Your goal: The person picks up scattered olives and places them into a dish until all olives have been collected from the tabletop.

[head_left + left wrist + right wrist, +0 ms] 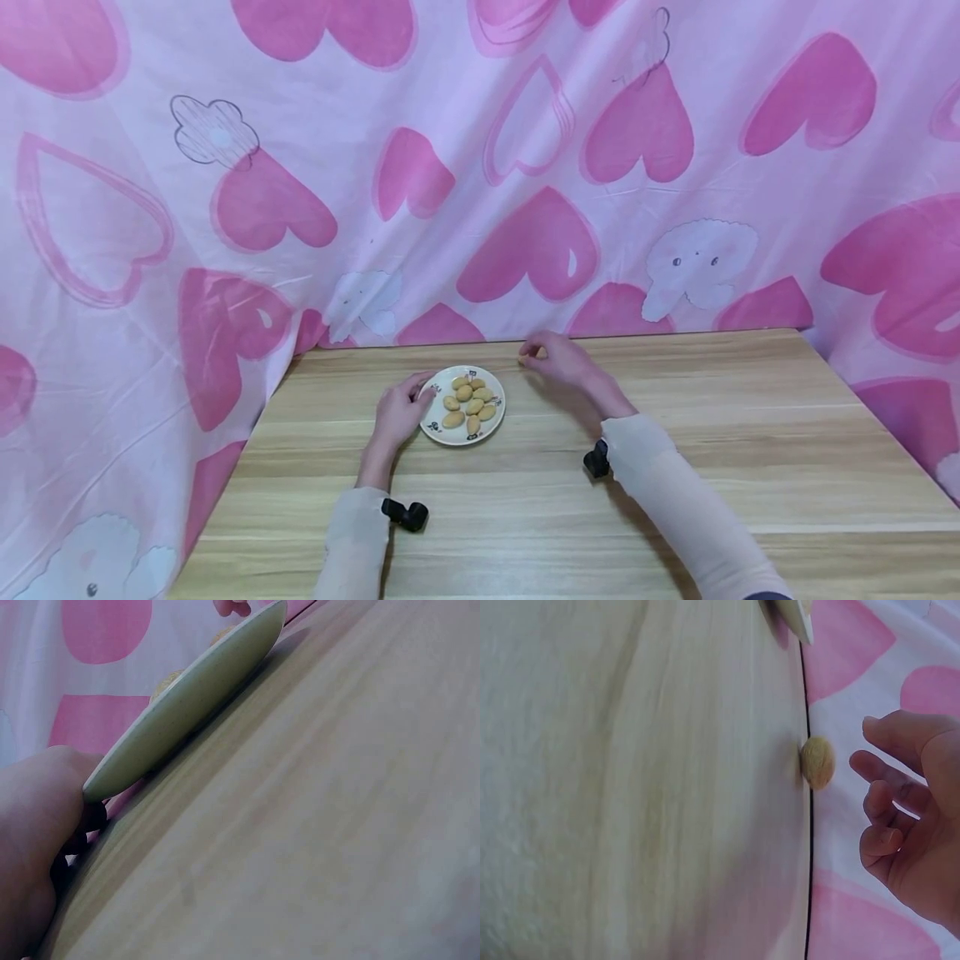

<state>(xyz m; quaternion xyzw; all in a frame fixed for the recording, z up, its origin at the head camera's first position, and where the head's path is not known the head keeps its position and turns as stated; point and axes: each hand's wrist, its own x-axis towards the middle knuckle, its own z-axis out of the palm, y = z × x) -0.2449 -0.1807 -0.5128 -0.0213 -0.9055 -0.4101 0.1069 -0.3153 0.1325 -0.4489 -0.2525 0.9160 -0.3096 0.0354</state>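
Observation:
My left hand (397,412) grips the left rim of a small white plate (429,429), the thumb lying over the edge. Several tan, oval nuts (453,419) rest on this plate, which has small dark printed figures around its rim. In the left wrist view the pale outer side of the plate shows close over the table, and the left hand (37,817) meets its near edge. One loose nut (818,763) with a rough tan surface sits on the table to the right of the plate. Right beside it hovers my right hand (919,802), thumb and fingers apart and loosely bent.
The wooden table (510,525) has a light striped grain. Along its back edge hangs a pink cloth (450,108) with hearts, which also drapes down at both sides. A small black wrist camera (406,514) sits on the left sleeve, another black camera (597,460) on the right.

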